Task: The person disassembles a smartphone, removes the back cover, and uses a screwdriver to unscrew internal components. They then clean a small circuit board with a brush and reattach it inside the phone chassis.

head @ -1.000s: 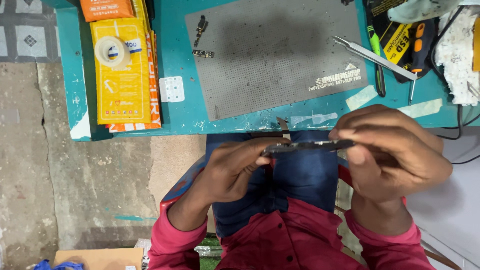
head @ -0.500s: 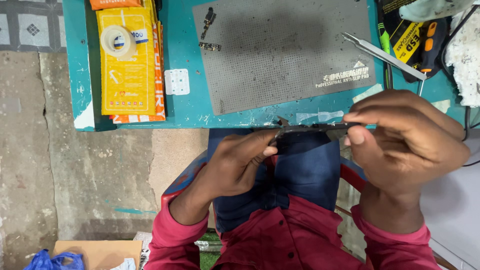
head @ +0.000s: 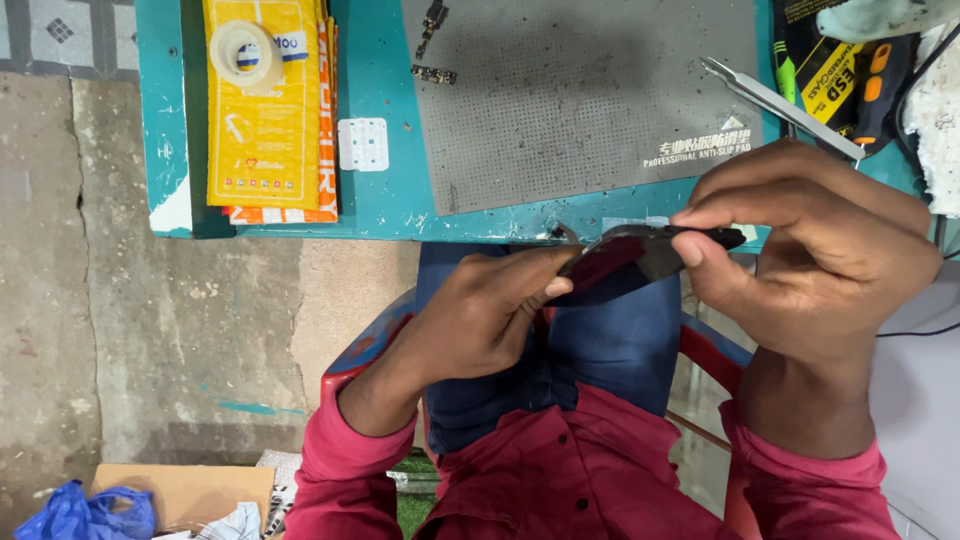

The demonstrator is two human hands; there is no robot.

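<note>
since the earlier frames, shifted a little: left hand (head: 480, 320) drawn in under the near end of the thin dark panel (head: 640, 258), right hand (head: 810, 250) raised slightly and curled tighter over the far end, panel now tilted so its glossy face catches a reddish reflection. held between both hands, in the air just off the front edge of the teal workbench (head: 380, 215), above the lap and blue trousers. left hand closed on the panel, thumb pressed along the near edge, fingers folded beneath. right hand pinched on the other end, thumb and forefinger tips meeting over the rim, remaining fingers curled loose. looks like a phone screen or back panel: light, flat, stiff but probably brittle, smooth enough to slip. best taken by the edges and corners, never flexed or pressed mid-face; likely to crack if twisted between the two grips. on the bench behind, grey anti-slip mat (head: 580, 100) with a few small dark parts (head: 433, 45) near its far left corner, metal tweezers (head: 780, 95) lying diagonally at its right edge, yellow packet (head: 262, 130) with a roll of clear tape (head: 245, 52) on top, small white blister card (head: 362, 144) just beside it. screwdriver with an orange and black handle (head: 880, 85) at far right. below left on the floor, cardboard (head: 185, 490) and a blue plastic bag (head: 85, 512).
</note>
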